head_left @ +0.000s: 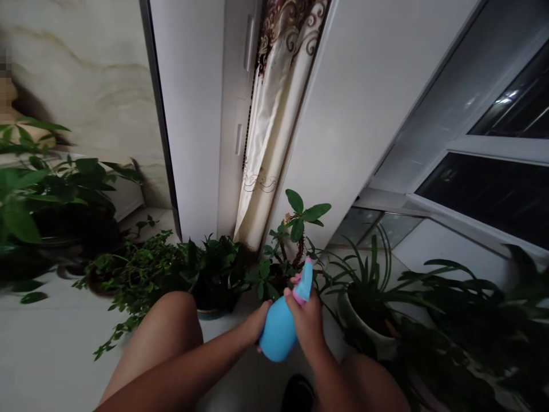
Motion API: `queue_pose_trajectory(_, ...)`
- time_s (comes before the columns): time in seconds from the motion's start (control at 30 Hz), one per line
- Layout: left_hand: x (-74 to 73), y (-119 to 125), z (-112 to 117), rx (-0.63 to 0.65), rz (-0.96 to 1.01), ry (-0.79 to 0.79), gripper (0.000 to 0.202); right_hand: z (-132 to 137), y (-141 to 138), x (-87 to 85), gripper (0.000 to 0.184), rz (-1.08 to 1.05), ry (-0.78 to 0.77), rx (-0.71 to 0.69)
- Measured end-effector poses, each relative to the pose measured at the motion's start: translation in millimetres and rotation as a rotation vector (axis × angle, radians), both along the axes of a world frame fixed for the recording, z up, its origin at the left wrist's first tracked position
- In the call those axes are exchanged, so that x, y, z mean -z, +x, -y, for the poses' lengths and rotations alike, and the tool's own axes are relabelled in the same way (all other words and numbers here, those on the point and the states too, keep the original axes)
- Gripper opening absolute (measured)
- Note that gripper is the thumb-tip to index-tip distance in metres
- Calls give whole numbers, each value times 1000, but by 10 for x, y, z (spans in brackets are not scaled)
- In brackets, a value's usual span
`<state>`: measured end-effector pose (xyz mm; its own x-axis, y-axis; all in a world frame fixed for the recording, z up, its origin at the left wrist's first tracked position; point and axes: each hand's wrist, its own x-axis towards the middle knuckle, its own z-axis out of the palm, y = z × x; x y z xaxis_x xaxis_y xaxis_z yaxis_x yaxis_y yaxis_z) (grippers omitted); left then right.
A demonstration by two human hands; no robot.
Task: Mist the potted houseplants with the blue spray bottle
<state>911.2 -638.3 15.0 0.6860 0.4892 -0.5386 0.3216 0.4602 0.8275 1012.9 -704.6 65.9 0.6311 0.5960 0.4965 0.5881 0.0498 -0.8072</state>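
Note:
A blue spray bottle [278,331] with a pink collar and pink nozzle tip is held between my two hands, tilted with its head pointing away from me. My left hand [259,322] is wrapped round the side of the bottle's body. Around the neck, just under the spray head [305,279], closes my right hand [306,317]; its fingers at the trigger are partly hidden. Right beyond the nozzle stands a potted plant with thorny stems [300,249], broad green leaves and a small pinkish flower.
Low leafy plants [214,269] stand to the left, with a bigger broad-leaved plant [64,189] farther left. On the right are a long-leaved plant in a pale pot [343,309] and dark foliage [472,326]. Behind hang cream curtains [268,137] between white panels.

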Motion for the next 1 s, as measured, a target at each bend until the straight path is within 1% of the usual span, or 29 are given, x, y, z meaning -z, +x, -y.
queue_pose_trajectory(0.13,87,106,-15,-12,-65,11,61,23,28,39,30,-21,14,63)
queue_pose_trajectory(0.17,104,135,-23,-8,-75,37,62,26,39,37,29,-30,14,73)
queue_pose_trajectory(0.23,106,181,-40,-9,-53,133,62,35,85,8,29,-61,12,65)
queue_pose_trajectory(0.27,85,192,-48,-20,-18,206,60,41,119,-17,30,-88,7,51)
queue_pose_trajectory(0.33,-2,189,-64,-44,129,391,57,58,198,-73,34,-180,-6,25)
queue_pose_trajectory(0.37,-62,177,-74,-26,223,463,58,70,230,-96,36,-240,-12,19)
queue_pose_trajectory(0.43,-193,140,-98,94,414,508,71,105,249,-113,42,-336,-19,-1)
queue_pose_trajectory(0.5,-308,102,-125,286,549,487,87,161,182,-73,47,-343,-31,-62)
queue_pose_trajectory(0.57,-386,67,-142,450,607,517,106,239,38,33,52,-275,-46,-116)
queue_pose_trajectory(0.63,-424,33,-135,579,612,590,127,326,-127,184,54,-177,-41,-83)
queue_pose_trajectory(0.67,-430,16,-122,625,607,612,133,365,-193,261,57,-127,-35,-53)
queue_pose_trajectory(0.7,-427,0,-103,648,604,629,135,400,-238,330,62,-78,-34,-46)
queue_pose_trajectory(0.73,-416,-14,-83,638,604,651,132,429,-257,384,68,-36,-32,-51)
queue_pose_trajectory(0.8,-378,-35,-55,531,610,674,118,473,-219,435,73,3,-86,-146)
queue_pose_trajectory(0.83,-355,-44,-54,454,604,645,108,493,-172,437,72,-3,-133,-203)
queue_pose_trajectory(0.87,-334,-54,-64,369,594,580,98,514,-119,432,71,-31,-179,-226)
queue_pose_trajectory(0.9,-318,-67,-84,285,586,484,91,537,-70,430,71,-87,-214,-193)
queue_pose_trajectory(0.93,-307,-87,-112,207,591,377,87,563,-35,441,70,-172,-229,-105)
queue_pose_trajectory(1.0,-305,-144,-168,83,629,205,88,621,-41,529,70,-407,-187,75)
